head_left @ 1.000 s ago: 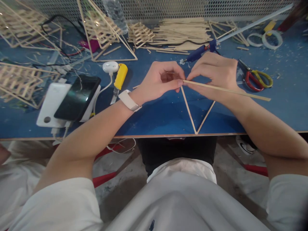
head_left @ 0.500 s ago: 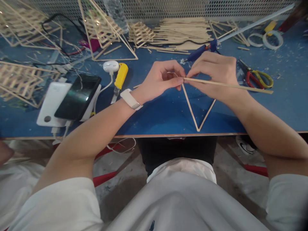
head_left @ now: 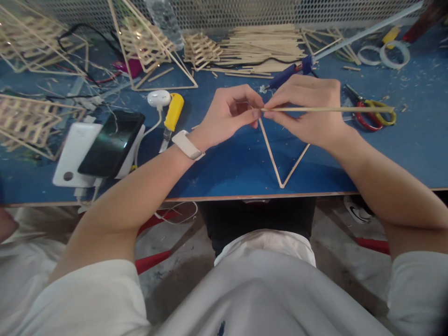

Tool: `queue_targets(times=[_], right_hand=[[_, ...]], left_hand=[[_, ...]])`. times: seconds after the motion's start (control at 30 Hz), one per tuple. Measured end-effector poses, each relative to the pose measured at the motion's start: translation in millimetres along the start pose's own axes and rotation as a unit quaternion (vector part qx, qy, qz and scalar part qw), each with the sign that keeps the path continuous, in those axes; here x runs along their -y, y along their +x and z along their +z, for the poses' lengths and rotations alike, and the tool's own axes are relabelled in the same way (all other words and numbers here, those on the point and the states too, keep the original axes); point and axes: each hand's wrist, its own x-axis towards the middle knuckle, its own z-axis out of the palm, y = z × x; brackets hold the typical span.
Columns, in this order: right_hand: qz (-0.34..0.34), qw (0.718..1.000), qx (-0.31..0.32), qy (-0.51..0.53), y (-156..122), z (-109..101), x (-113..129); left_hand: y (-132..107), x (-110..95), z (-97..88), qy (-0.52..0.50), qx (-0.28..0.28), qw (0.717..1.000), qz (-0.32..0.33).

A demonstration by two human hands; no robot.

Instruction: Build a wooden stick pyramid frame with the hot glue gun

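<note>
My left hand is closed in a pinch at the upper left corner of a wooden stick frame, whose V-shaped point lies near the table's front edge. Between the thumb and fingers of my right hand is a long thin wooden stick, running out to the right across the hand. The stick's left end meets the frame's corner at my left fingertips. Both hands hide the frame's upper side. Just behind my right hand lies a blue glue gun with a long glue stick in it.
Red and yellow scissors lie right of my right hand. A yellow cutter, a phone and a white power bank are on the left. Behind are a stick pile, tape rolls and stick pyramids.
The long stick has swung: its right end has moved away from me, so it now lies nearly level across my right hand. Both hands and the frame have shifted slightly left in view.
</note>
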Motion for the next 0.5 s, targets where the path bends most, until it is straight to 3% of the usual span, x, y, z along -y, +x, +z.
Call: queue_targets(times=[0.2, 0.3, 0.5], right_hand=[[0.021, 0.999, 0.024, 0.001, -1.8, -1.8, -3.7], [0.015, 0.999, 0.045, -0.014, -1.8, -7.1, 1.1], [-0.024, 0.997, 0.065, -0.028, -0.7, -5.7, 4.0]], left_hand=[[-3.2, 7.0, -4.2, 0.054, 0.010, 0.997, 0.053], [-5.7, 4.0, -1.5, 0.130, 0.002, 0.990, 0.054], [-5.8, -9.6, 4.2, 0.302, -0.010, 0.946, 0.119]])
